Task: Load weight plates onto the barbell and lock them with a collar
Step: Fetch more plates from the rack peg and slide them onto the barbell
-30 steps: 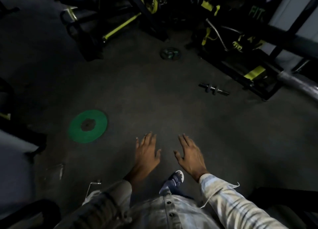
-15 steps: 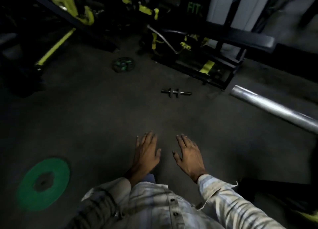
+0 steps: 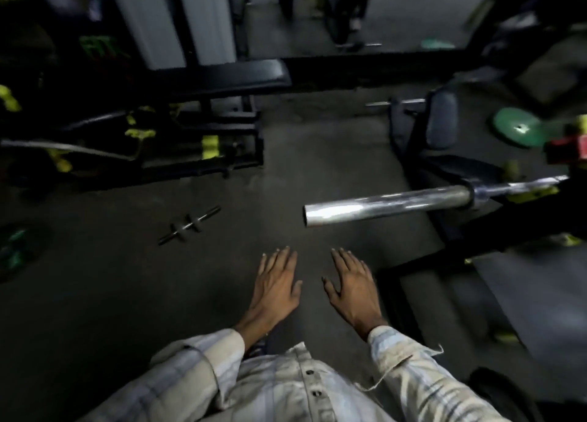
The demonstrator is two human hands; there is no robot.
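At the far left edge of the floor [image 3: 95, 294], a dim green plate [image 3: 14, 250] is seen only in part, too dark and blurred to be read further. A short dumbbell handle [image 3: 189, 225] lies on the floor nearer the middle, and a black bench [image 3: 228, 75] stands beyond it. The left hand [image 3: 274, 286] is held out flat with fingers straight, its grip wide and holding nothing; the right hand [image 3: 351, 286] is held the same way just beside it, equally unladen. Past the right hand, the barbell [image 3: 390, 204] projects leftward, its chrome sleeve bare, with no plate or collar on it. Well to the far right a green weight plate [image 3: 516, 127] lies flat on the floor, apart from the bar. No loading is judged to be begun. The plate is expected to be heavy, rigid and awkward to lift from flat; it would best be tipped up at the rim and taken with both hands on opposite edges. The polished sleeve is likely slippery, so the bore must be lined up squarely.
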